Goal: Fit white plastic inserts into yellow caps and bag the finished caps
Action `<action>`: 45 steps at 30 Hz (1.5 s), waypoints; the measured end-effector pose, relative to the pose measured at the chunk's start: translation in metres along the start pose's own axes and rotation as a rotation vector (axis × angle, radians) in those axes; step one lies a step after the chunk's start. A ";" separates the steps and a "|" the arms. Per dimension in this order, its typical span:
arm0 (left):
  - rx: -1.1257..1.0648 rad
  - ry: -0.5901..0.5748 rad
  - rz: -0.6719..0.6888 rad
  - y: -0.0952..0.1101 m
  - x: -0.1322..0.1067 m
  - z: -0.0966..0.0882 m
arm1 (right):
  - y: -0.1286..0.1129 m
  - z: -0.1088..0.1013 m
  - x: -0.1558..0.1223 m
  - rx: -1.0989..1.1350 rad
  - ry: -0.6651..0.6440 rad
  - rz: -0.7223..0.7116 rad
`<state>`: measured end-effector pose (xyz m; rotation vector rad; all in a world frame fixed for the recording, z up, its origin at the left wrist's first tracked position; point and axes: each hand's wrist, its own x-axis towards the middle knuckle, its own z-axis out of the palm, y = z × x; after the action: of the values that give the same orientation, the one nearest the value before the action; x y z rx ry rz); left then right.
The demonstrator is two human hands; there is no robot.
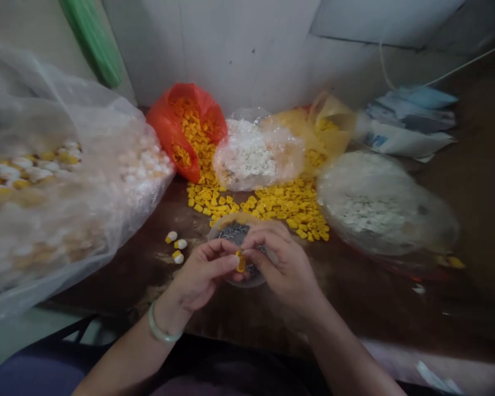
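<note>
Between the thumb and fingers of my left hand [212,269] is a small yellow plastic piece [241,262]. My right hand [278,258] is closed in a pinch at the top of that piece; whatever its fingertips hold is too small to make out. Both hands are above a round bowl [247,283] of small dark metal parts [234,231]. Left of the bowl lie 3 yellow-and-white pieces [179,257]. Loose yellow pieces [289,203] are spread behind the bowl.
A large clear bag [86,220] of yellow-and-white pieces fills the left side. Along the wall stand a red bag [157,118] of yellow pieces, a clear bag [253,159] of white parts and a yellow bag [342,121]. Another clear bag [379,214] sits right, near folded packaging [412,121].
</note>
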<state>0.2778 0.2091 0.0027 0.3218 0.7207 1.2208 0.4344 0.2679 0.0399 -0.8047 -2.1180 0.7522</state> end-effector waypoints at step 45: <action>0.028 0.155 -0.032 -0.009 0.029 0.028 | 0.214 -0.170 -0.046 -0.826 0.090 0.736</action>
<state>0.3079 0.2369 0.0085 0.2389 0.8743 1.2153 0.6578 0.4117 -0.0377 -2.0756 -2.0151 0.1190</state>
